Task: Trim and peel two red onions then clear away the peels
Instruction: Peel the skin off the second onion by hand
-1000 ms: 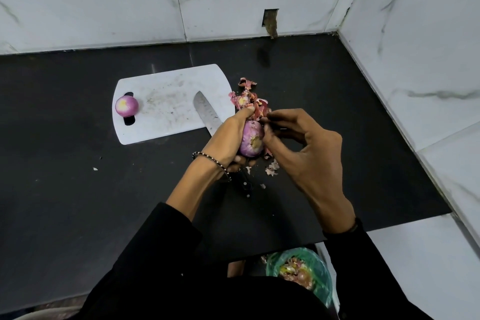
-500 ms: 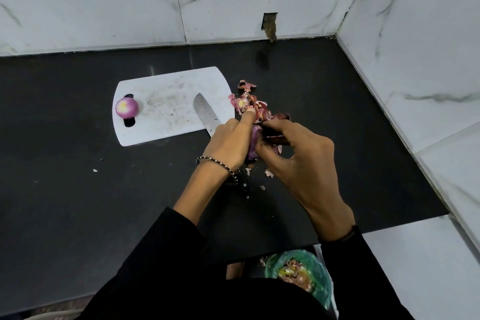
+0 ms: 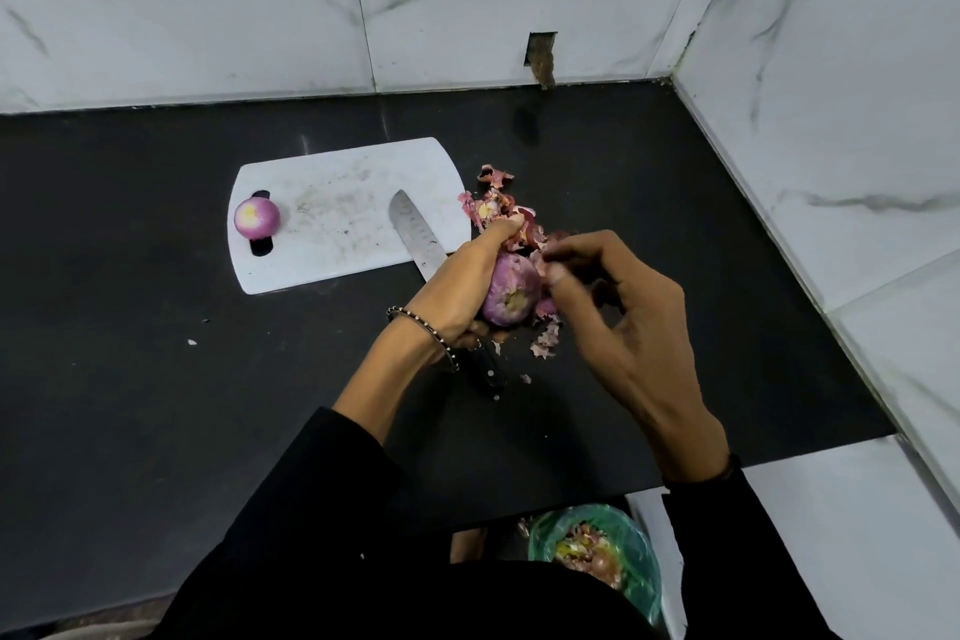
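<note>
Red onion point(image 3: 508, 294) — round, glossy purple, pale trimmed end facing up — sits clasped in the left hand point(image 3: 457, 291) over the black countertop point(image 3: 130, 327); the right hand point(image 3: 623, 322) pinches a papery skin flake point(image 3: 540, 259) at its upper edge; dry pink peels point(image 3: 493, 203) heap just behind; a second onion point(image 3: 256, 218), peeled, rests well apart on the scuffed white cutting board point(image 3: 337, 224); a dimpled steel knife point(image 3: 415, 234) crosses the board's corner.

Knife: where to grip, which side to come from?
The knife lies flat, blade tip on the cutting board pointing away, black handle toward the person. Grip the handle, coming from the near side and above; that likely keeps fingers off the edge. The left hand, holding the onion, covers the handle's upper part, so it should lift clear first.
</note>
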